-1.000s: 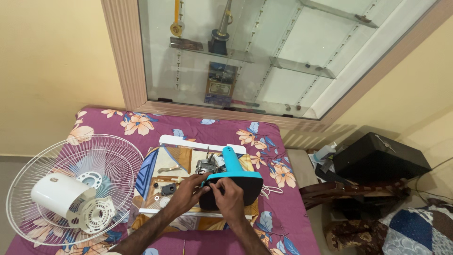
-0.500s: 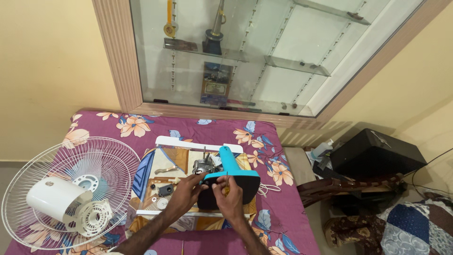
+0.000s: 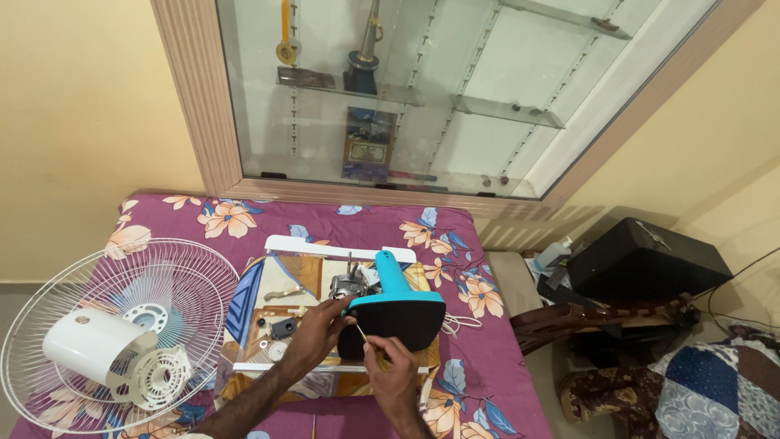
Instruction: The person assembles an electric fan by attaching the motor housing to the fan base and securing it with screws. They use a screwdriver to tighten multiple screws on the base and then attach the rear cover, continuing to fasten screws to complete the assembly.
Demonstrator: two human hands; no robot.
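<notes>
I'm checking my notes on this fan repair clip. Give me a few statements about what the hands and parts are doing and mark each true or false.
1. The left hand touches the blue and black fan base. True.
2. The right hand is empty. False: it holds a thin screwdriver pointed at the fan base.
3. The white wire fan guard lies on the person's right. False: it lies on the left, on the flowered cloth.
4. The white motor cover rests on the fan guard. True.
5. Small loose parts lie on the tray near the left hand. True.
</notes>
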